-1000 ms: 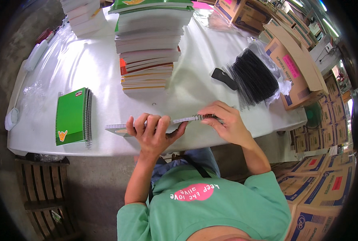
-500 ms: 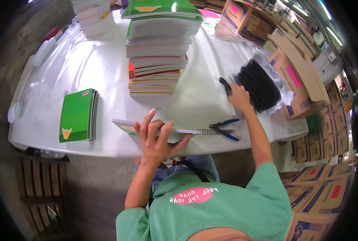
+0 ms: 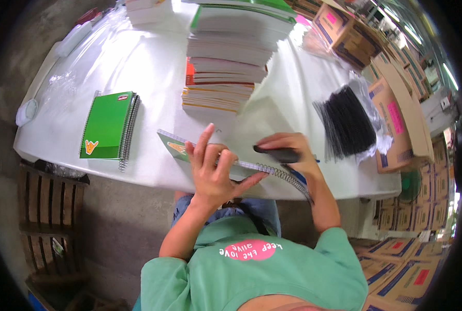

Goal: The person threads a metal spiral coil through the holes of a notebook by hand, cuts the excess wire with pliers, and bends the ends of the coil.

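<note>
A green-covered notebook stands on edge at the table's front, its spine edge upward. My left hand grips it with thumb and fingers on either side, some fingers raised. A wire spiral coil is at the notebook's right end and trails in a curve toward my right forearm. My right hand is closed on a black handheld tool, held just above the coil; motion blur hides its exact kind. Blue-handled pliers lie partly hidden beneath that hand.
Green spiral notebooks lie at the left. A tall stack of books stands ahead. Black spiral coils are piled at right, beside an opened cardboard box. More cartons and a wooden slatted seat are by the table.
My right hand has brought the black tool leftward from beside the coil pile to the notebook's coil. The coil now extends farther right and bends down. The view has shifted slightly.
</note>
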A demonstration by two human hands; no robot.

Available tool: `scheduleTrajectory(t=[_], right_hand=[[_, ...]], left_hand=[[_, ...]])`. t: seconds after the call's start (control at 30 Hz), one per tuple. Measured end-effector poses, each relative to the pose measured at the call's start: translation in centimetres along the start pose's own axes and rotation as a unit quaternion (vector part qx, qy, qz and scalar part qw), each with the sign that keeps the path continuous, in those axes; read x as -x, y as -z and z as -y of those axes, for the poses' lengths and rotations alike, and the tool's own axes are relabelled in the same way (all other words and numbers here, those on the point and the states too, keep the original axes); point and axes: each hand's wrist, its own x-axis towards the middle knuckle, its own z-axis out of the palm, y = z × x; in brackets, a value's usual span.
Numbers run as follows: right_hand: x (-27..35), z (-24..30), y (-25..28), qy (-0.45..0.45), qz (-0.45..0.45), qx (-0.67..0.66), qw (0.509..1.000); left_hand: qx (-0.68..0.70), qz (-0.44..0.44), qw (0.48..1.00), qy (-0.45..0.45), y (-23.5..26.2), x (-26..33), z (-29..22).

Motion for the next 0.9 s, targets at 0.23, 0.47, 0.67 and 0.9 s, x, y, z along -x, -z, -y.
scheduleTrajectory(t=[0.23,0.47,0.67,0.9], right_hand=[[-0.4,1.2,0.2,0.015,0.000,-0.018,1.000],[-3.8,0.4,-0.9,0.007,0.023,0.089,0.996],[-4.6,-0.1,-1.6,-0.082,-0.052,0.187,0.978],[-5.7,1.5,-4.1,-0.006,0.044,0.069,0.997]], left_hand=[[0.036,0.000,0.999,0.020,0.1,-0.5,0.2],[0.048,-0.012,0.998,0.046,0.0,0.1,0.1],[-0.076,0.042,0.995,0.047,3.4,-2.3,2.0],[0.035,0.014,0.999,0.026,3.7,-1.8,5.6]])
